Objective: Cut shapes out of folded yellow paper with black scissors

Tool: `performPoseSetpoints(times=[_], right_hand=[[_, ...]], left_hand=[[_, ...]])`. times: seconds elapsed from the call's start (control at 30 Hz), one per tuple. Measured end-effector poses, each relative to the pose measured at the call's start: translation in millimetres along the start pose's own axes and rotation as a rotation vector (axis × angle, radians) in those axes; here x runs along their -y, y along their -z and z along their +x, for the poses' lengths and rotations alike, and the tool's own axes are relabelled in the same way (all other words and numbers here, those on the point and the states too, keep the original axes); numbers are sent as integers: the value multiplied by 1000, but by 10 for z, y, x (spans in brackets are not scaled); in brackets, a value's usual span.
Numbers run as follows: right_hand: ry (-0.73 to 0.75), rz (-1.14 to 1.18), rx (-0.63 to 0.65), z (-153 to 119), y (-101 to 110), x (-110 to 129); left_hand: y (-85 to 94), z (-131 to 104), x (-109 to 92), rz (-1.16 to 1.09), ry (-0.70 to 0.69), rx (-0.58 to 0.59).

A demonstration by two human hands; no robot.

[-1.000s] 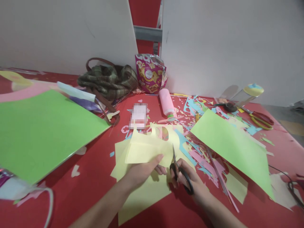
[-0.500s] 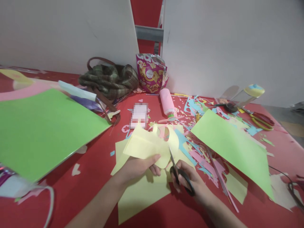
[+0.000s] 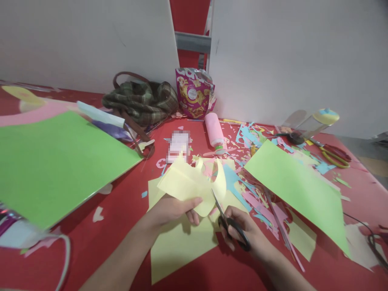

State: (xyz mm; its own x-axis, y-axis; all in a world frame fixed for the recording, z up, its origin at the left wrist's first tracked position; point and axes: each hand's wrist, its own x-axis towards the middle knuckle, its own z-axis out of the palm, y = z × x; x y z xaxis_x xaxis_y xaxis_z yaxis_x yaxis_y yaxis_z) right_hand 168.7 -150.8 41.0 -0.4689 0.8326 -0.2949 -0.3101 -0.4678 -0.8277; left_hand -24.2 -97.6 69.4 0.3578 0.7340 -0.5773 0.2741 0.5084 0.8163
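My left hand pinches a folded pale yellow paper between thumb and fingers, above the red table. Curved strips stand up at the paper's right side. In my right hand are black-handled scissors, their blades pointing up and left against the paper's right part. Whether the blades are fully closed is hard to tell. More pale yellow sheets lie flat beneath both hands.
Large green sheets lie left, another green sheet right. Paper scraps spread between. Behind are a plaid bag, a snack pouch, a pink bottle, a clear container and red-and-yellow-handled scissors.
The held yellow paper has tilted slightly, and its right-hand strip looks narrower. The scissors have shifted a little left at their tips. Both hands keep their holds.
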Motion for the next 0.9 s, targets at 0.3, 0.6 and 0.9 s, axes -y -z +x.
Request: performPoseSetpoints(times=[0.3, 0.6, 0.9], right_hand=[[-36, 5, 31, 2, 22, -29], [-79, -68, 38, -14, 71, 35], [-98, -46, 36, -25, 87, 11]], left_hand=[[61, -15, -38, 35, 68, 32], [107, 0, 0, 14, 68, 79], [134, 3, 15, -17, 73, 116]])
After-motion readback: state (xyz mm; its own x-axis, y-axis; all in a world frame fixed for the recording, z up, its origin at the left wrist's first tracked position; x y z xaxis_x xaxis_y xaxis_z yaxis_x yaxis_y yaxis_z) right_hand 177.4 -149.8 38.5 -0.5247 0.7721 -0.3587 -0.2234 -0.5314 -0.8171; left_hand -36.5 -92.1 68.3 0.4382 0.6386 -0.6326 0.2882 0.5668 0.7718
